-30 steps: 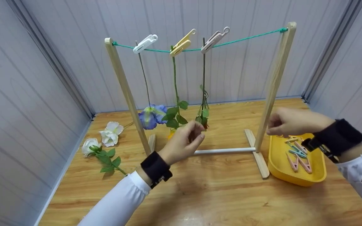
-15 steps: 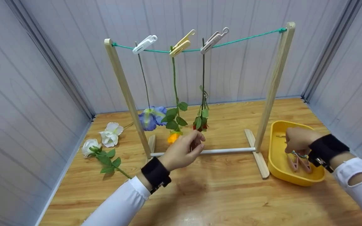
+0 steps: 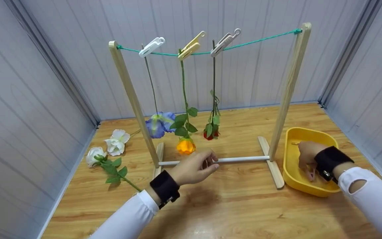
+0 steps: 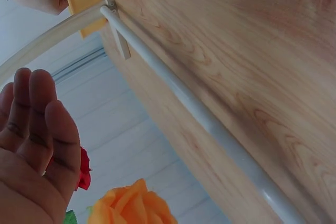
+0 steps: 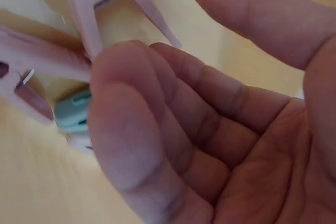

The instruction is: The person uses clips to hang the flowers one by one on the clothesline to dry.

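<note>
Right hand (image 3: 307, 155), fingers loosely bent and gripping nothing, reaches among pegs (image 5: 79, 40) in the yellow tray (image 3: 292, 156); left hand (image 3: 194, 167) hovers slack and empty below the hung flowers (image 3: 186, 145).

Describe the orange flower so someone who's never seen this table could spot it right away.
Find the wooden rack with the green line strung across its top. Three flowers hang head down from pegs on it; the orange flower is the middle one, under the yellow peg. It hangs lowest, between a blue bloom and a small red rose.
</note>
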Motion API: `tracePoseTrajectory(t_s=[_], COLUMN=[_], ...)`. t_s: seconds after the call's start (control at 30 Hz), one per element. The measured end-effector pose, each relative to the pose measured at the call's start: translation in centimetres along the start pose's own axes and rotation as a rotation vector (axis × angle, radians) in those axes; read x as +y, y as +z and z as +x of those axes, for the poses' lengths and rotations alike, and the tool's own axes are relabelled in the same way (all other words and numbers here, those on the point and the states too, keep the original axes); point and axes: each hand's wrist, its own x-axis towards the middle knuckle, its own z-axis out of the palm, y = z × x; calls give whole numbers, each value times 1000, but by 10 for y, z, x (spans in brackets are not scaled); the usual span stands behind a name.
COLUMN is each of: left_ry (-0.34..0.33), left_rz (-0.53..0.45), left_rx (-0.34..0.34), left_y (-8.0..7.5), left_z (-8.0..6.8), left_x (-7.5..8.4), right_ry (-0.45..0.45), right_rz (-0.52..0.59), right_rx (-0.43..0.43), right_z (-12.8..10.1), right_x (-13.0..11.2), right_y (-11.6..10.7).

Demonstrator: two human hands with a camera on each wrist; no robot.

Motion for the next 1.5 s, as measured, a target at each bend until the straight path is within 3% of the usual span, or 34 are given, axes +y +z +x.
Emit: tracePoseTrajectory(t_s=[0.13, 0.33, 0.53, 0.83, 1.13, 1.3, 1.5], left_ry=[-4, 16, 28, -8, -9, -5, -26], left_rz=[19, 19, 4, -37, -68, -100, -129], left_rx=[-28, -43, -33, -35, -1, 33, 66], left_y=[4, 8, 9, 8, 7, 8, 9], left_z=[-1, -2, -1, -1, 0, 1, 1], left_x=[-1, -3, -3, -1, 3, 9, 16], right_ry=[8, 8, -73, -198, -320, -474, -756], right_rz=[50, -30, -74, 11, 31, 100, 223], right_rx=[-27, 18, 47, 97, 113, 110, 253], right_z=[3, 11, 9, -25, -62, -77, -78], right_x=[1, 8, 10, -4, -37, -57, -78], right_y=[5, 11, 4, -19, -8, 3, 24])
